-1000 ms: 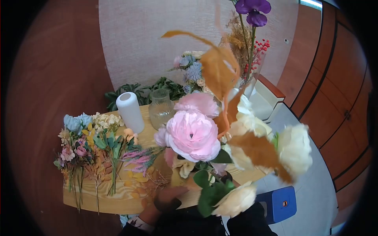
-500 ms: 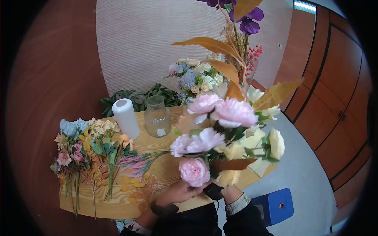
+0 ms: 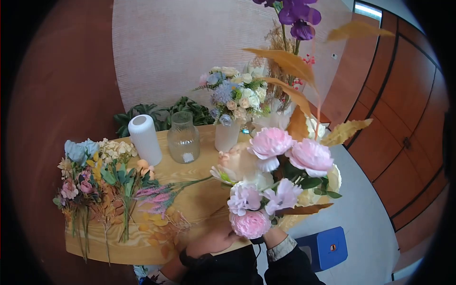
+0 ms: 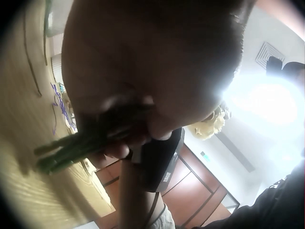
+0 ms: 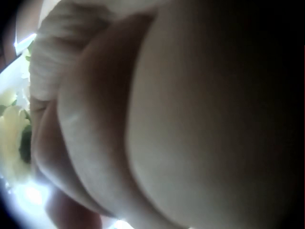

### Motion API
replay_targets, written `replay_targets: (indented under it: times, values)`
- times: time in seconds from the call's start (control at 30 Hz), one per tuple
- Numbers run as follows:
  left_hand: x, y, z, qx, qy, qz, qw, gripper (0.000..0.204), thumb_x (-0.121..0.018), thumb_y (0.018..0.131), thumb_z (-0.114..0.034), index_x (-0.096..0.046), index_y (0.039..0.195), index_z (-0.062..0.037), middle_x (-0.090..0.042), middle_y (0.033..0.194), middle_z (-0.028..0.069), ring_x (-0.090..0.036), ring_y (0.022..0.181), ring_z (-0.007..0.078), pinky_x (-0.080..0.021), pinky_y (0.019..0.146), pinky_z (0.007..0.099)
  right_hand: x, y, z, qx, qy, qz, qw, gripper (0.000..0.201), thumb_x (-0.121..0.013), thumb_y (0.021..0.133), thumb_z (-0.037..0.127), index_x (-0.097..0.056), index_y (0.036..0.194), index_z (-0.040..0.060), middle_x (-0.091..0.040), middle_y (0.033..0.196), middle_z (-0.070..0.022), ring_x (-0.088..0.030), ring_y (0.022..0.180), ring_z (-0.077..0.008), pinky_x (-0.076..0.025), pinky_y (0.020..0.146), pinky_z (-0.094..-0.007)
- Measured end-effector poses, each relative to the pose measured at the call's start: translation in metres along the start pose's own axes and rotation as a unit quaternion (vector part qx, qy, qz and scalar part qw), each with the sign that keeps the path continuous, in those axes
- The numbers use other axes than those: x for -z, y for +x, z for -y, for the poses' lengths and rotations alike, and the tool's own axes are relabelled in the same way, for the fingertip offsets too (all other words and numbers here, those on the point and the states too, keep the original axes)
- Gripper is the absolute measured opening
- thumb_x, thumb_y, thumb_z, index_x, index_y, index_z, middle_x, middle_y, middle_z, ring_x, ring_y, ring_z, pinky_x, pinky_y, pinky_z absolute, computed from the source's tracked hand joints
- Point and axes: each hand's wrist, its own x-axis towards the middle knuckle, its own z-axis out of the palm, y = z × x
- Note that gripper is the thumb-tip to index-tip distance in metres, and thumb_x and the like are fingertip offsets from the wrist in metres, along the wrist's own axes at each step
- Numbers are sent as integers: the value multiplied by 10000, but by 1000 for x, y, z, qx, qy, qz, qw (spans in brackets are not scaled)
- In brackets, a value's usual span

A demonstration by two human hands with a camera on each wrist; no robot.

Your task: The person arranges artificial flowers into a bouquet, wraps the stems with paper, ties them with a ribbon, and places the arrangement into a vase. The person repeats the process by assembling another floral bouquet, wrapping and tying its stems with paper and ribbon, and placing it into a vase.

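Observation:
A mixed bouquet (image 3: 285, 185) of artificial flowers, with pink, lilac and cream blooms and long orange-brown leaves, stands before the body at the table's right part. My left hand (image 3: 211, 241) is low at the near table edge, curled at the bouquet's base. Green stems (image 4: 66, 155) stick out of the grip in the left wrist view, their cut ends over the table. The right hand (image 5: 95, 124) shows curled fingers close up; in the head view a pink peony (image 3: 250, 224) mostly hides it under the blooms. Both hands hold the stems together.
Loose flower stems (image 3: 126, 223) lie across the table's left half, with pink sprigs (image 3: 154, 197) beside them. Behind stand a white ribbed vase (image 3: 145, 140), a glass vase (image 3: 184, 142) and a finished arrangement (image 3: 237, 95). A blue stool (image 3: 327, 249) is on the floor at right.
The bouquet has turned and come down from close before the camera, towards the right. Its blooms face differently, and the left hand and right cuff now show below them.

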Motion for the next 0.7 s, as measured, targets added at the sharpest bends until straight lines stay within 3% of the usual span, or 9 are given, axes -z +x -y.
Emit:
replay_targets:
  times: [0.1,0.23,0.3,0.37,0.4,0.57,0.63,0.67,0.7]
  values:
    - [-15,-5,35,7,91,-3,996,261,-536,832,-139,-517,1047,8,-572,995,178,-539,976,281,-409,847,367,12,-23,-8,-12,-4,-16,1000,265,-507,831,95,-531,1091,48,-592,959,-100,-553,850,-233,-437,738,-341]
    - [-18,8,18,-52,59,-35,996,274,-538,812,-123,-527,1052,9,-561,1031,190,-515,1032,291,-391,882,372,12,-56,-18,-17,-8,-32,999,266,-505,830,96,-533,1090,48,-593,964,-103,-553,863,-239,-435,750,-346]
    - [-42,-5,67,166,-256,-20,952,244,-536,808,-137,-570,1005,3,-549,1071,190,-491,1073,290,-382,896,355,40,-78,-27,-14,-10,-40,999,267,-504,829,96,-534,1089,47,-594,967,-105,-554,870,-242,-434,756,-349]
    - [-46,-2,67,169,-245,-16,954,249,-537,808,-141,-568,1010,1,-549,1074,187,-491,1073,287,-382,896,355,6,-20,-6,-10,-11,-47,999,267,-503,828,96,-534,1089,47,-594,970,-107,-554,876,-245,-433,763,-352]
    - [-41,-11,70,172,-235,-13,957,253,-538,808,-144,-566,1015,0,-550,1076,184,-492,1073,285,-382,897,355,26,-76,-5,-8,-10,-50,999,268,-503,828,96,-535,1089,47,-595,971,-107,-554,879,-246,-433,766,-353]
    - [-20,-92,93,186,-179,-4,966,278,-545,809,-163,-555,1040,-8,-552,1089,172,-494,1072,271,-381,900,352,13,-28,-9,6,-2,-61,998,269,-500,826,97,-537,1088,46,-596,977,-111,-555,896,-254,-431,781,-360]
    - [-24,2,63,190,-156,-1,969,288,-547,810,-171,-551,1049,-11,-552,1094,166,-495,1072,266,-381,901,352,28,-77,-27,14,1,-64,998,270,-500,825,98,-538,1087,46,-597,980,-113,-556,903,-257,-430,787,-363]
    - [-16,-6,65,191,-144,0,971,293,-549,810,-174,-549,1054,-13,-553,1097,164,-496,1071,264,-381,901,351,17,-70,-24,19,2,-66,998,270,-499,825,98,-538,1087,46,-597,981,-114,-556,906,-259,-430,790,-364]
    - [-25,-76,85,193,-133,0,972,298,-550,810,-178,-547,1059,-14,-553,1100,161,-496,1071,261,-380,902,351,4,-61,-19,23,2,-67,997,270,-499,824,98,-538,1087,46,-598,983,-115,-556,909,-260,-429,793,-365]
